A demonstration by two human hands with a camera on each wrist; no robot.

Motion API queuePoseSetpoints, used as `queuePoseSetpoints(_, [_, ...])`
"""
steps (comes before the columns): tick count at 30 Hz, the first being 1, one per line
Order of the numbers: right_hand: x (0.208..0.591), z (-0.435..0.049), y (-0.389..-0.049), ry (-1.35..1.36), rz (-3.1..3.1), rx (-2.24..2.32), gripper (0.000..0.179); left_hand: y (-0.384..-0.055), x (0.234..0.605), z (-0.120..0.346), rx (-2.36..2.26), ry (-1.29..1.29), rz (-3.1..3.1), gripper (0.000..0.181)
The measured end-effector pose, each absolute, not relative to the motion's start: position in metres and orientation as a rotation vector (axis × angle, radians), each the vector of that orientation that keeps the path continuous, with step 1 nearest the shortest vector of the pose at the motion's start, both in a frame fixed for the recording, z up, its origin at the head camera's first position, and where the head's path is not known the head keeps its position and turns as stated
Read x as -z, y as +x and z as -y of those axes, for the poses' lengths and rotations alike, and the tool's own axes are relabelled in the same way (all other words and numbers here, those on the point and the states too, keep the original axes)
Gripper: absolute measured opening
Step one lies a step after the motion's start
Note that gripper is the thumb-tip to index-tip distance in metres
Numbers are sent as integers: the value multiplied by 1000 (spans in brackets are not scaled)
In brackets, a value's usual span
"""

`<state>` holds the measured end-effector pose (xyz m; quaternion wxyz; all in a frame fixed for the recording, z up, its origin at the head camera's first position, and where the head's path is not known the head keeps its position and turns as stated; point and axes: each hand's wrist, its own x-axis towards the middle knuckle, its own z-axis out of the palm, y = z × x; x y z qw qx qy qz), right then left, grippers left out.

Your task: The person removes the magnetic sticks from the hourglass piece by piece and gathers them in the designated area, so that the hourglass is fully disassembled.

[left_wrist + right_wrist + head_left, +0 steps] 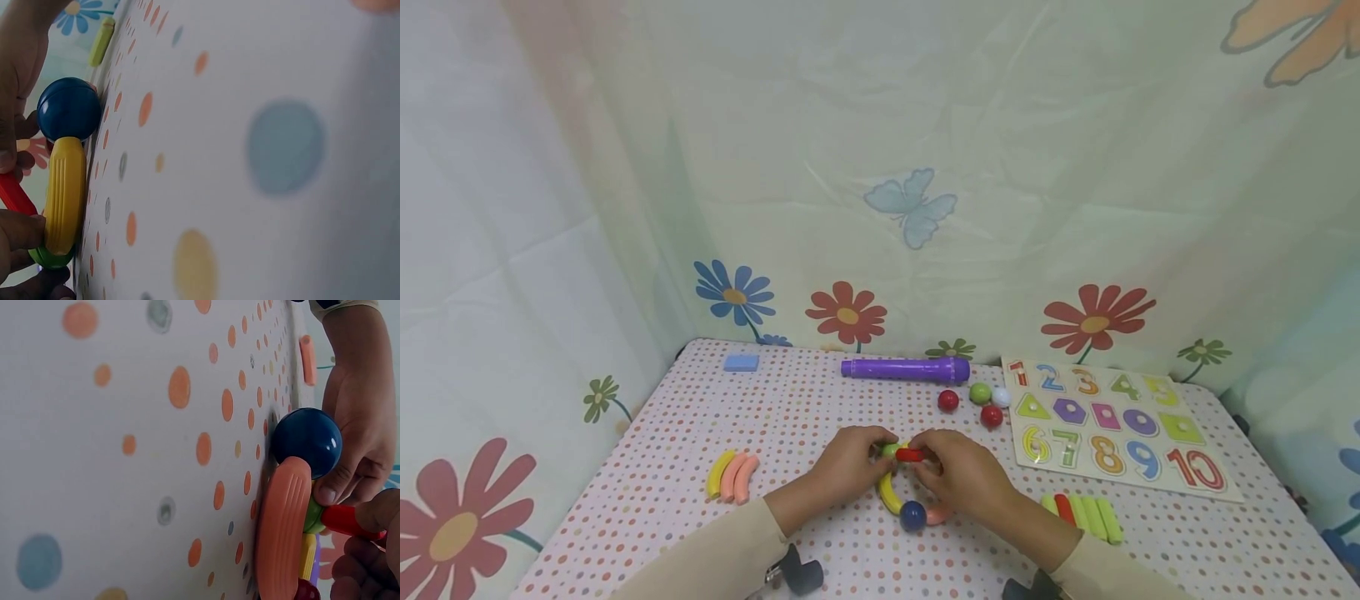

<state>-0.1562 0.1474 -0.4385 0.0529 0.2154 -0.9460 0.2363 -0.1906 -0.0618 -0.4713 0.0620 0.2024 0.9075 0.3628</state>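
Observation:
My left hand point(850, 460) pinches a green ball point(312, 515) at the far side of a small ring of toy pieces. A short red stick point(909, 455) is between the fingers of my right hand point(967, 473), its end right at the green ball. From that ball a yellow curved stick point(66, 194) runs toward me to a dark blue ball point(912, 516). A pink curved stick point(284, 531) extends from the blue ball along the right side, partly hidden under my right hand. Another yellow stick point(308, 556) and a red ball point(306, 590) show behind it.
Yellow and pink curved sticks point(728, 477) lie at left. Light green sticks point(1093, 517) with one red lie by my right forearm. Loose balls point(981, 393), a purple tube point(906, 369), a blue block point(741, 363) and a number puzzle board point(1123, 432) lie farther back, before a curtain.

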Motion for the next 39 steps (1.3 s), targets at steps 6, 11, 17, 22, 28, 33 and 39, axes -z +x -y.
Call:
queuePoseSetpoints(6, [438, -147, -156, 643, 2869, -739, 21, -191, 472, 62, -1115, 605, -2737, 31])
queuePoseSetpoints(11, [434, -148, -155, 544, 2907, -821, 21, -190, 471, 61, -1119, 601, -2737, 30])
queuePoseSetpoints(17, [418, -164, -159, 498, 2850, -873, 26, -190, 470, 61, -1098, 586, -2754, 29])
queuePoseSetpoints(22, [414, -186, -157, 449, 2866, -812, 29, -189, 471, 61, -1109, 565, -2740, 29])
queuePoseSetpoints(28, [411, -216, -152, 414, 2855, -701, 28, -189, 472, 62, -1131, 587, -2734, 29])
queuePoseSetpoints(33, [409, -243, -144, 365, 2872, -623, 29, -190, 472, 62, -1121, 581, -2733, 29])
queuePoseSetpoints(39, [408, -276, -135, 284, 2906, -590, 32, -190, 471, 62, -1098, 581, -2725, 30])
